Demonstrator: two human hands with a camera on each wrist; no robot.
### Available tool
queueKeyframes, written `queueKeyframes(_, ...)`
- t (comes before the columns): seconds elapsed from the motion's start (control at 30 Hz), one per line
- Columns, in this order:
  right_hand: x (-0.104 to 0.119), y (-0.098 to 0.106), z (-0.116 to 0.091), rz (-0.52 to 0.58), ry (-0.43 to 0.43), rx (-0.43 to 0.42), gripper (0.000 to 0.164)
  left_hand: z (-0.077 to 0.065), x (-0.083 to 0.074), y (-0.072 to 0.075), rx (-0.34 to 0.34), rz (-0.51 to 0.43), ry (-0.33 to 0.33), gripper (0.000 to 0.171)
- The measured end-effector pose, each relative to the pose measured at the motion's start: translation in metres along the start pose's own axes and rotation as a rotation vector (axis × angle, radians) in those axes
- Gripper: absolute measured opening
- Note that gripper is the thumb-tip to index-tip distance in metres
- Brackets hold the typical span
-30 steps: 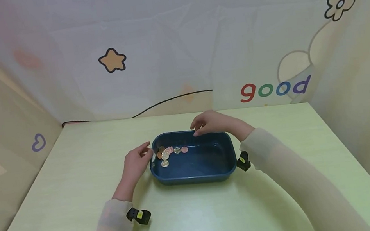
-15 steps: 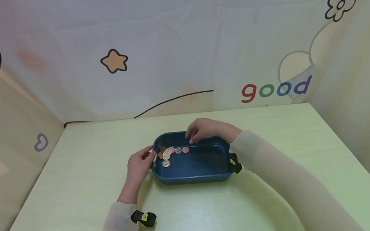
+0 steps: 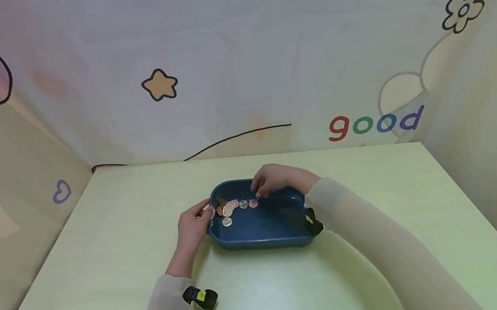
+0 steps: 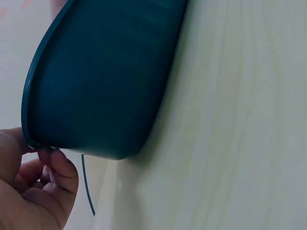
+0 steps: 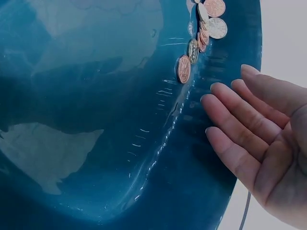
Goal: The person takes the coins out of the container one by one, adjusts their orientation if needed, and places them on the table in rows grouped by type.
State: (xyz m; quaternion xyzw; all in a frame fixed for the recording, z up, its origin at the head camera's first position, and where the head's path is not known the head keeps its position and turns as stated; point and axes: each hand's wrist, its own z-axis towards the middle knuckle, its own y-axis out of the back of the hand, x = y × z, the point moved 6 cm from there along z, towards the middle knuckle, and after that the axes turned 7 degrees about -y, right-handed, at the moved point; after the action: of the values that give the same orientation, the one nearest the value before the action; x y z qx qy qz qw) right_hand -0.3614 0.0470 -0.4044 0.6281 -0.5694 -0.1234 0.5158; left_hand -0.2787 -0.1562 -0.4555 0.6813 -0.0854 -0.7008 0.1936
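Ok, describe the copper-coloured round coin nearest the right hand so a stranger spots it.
On the pale wood-grain table stands a dark blue rectangular tray with rounded corners. From its left end, shiny round coins string out rightward. The copper-coloured round coin ends that string, nearest the bare right hand, reddish unlike the silvery-yellow round coin beside it.

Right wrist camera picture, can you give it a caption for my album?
The right hand reaches inside a blue tub, close to coppery and silvery coins but not touching any.
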Motion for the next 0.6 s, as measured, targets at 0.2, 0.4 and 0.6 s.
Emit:
queueKeyframes(0.2, 0.003, -0.009, 0.008, -0.051, -0.035, 0.055, 0.038, -0.002, 0.003, -0.004, -0.021, -0.033, 0.000, 0.042)
queueKeyframes(0.4, 0.003, -0.017, 0.012, -0.096, -0.101, 0.115, 0.042, 0.001, 0.004, -0.005, -0.023, -0.047, -0.010, 0.043)
queueKeyframes(0.6, 0.002, -0.023, 0.014, -0.080, -0.166, 0.189, 0.045, 0.001, 0.005, -0.005, -0.015, -0.038, -0.012, 0.043)
